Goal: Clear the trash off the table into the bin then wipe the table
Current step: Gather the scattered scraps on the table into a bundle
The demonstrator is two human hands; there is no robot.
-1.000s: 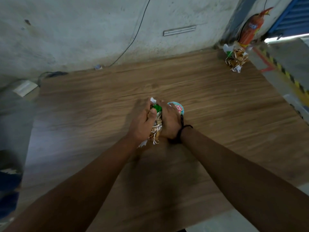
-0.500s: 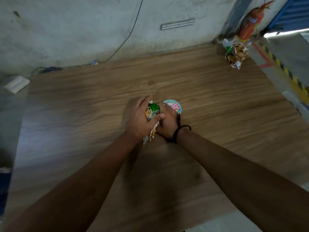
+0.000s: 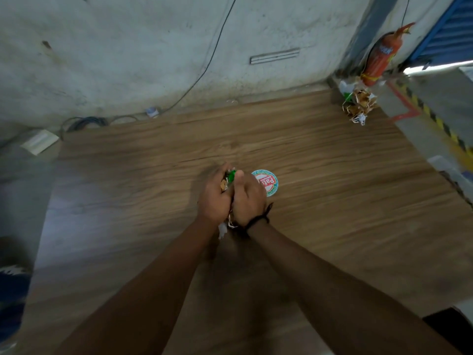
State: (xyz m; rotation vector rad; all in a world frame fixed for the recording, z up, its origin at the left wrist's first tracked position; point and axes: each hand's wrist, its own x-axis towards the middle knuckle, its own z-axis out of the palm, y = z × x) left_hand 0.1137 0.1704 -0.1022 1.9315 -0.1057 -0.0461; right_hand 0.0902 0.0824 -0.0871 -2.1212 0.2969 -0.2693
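At the middle of the bench (image 3: 332, 196), in the head view, my left grip (image 3: 213, 199) and my right grip (image 3: 249, 198) close against each other around a wad of wrappers (image 3: 232, 176). The fingers of both curl round it, so that only a green scrap shows at the top between the thumbs and a few white shreds hang out below the wrists. The wad looks lifted a little off the wood, though I cannot tell for sure. Just beside my right grip, partly hidden under its knuckles, a round lid (image 3: 268, 181) with red and teal print lies flat on the bench; I cannot tell whether my fingers touch it. Well apart, at the far right corner of the bench, sits a second heap of trash (image 3: 359, 107), brown and white shreds with a bit of green, close to the red fire extinguisher (image 3: 381, 57) that stands against the wall behind it. I judge the task to be in its early part: one handful is gathered and held but not yet dropped anywhere, and the lid and the corner heap are both left to collect. No bin shows plainly; a dark blue shape (image 3: 11, 290) at the left edge, below the bench, could be it, but I cannot tell. No cloth is in sight, and the wiping has not begun as far as the wood shows. So what is left is the carrying of this wad to the bin, the two other pickups, and then the whole wipe.
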